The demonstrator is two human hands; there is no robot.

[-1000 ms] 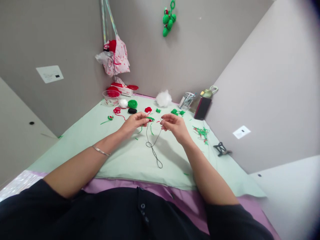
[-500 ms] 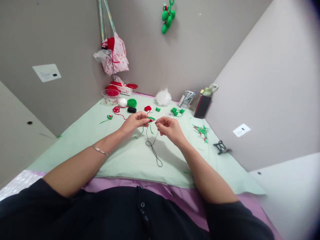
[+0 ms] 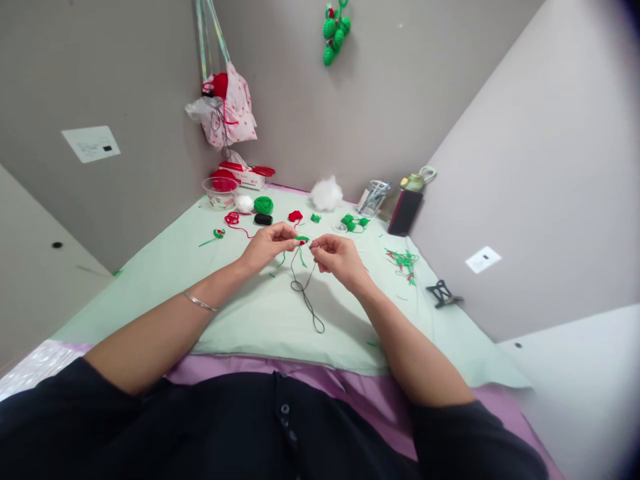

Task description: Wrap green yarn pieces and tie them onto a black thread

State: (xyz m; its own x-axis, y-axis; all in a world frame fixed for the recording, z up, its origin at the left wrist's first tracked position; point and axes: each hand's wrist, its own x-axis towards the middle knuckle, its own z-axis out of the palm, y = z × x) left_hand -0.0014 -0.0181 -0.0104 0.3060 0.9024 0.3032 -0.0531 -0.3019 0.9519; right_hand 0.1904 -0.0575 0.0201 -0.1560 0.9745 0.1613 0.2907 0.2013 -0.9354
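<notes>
Between the fingertips of my left hand (image 3: 273,243) is a small green and red crochet piece (image 3: 301,240), with green yarn tails hanging below it. My right hand (image 3: 337,257) is closed in a pinch just to the right of the piece. A black thread (image 3: 301,287) hangs from the piece, loops down over the cloth and rises to my right fingertips. Whether a needle sits in that pinch is too small to make out.
Behind my hands lie a green yarn ball (image 3: 263,205), a black thread spool (image 3: 263,219), white stuffing (image 3: 327,194) and green crochet pieces (image 3: 355,223). Yarn scraps (image 3: 403,265) and a black stand (image 3: 444,293) are at right. A phone (image 3: 405,213) leans by the wall.
My right hand has shifted very slightly left, closer to the crochet piece. My left hand keeps its hold, and the thread loop hangs almost as before.
</notes>
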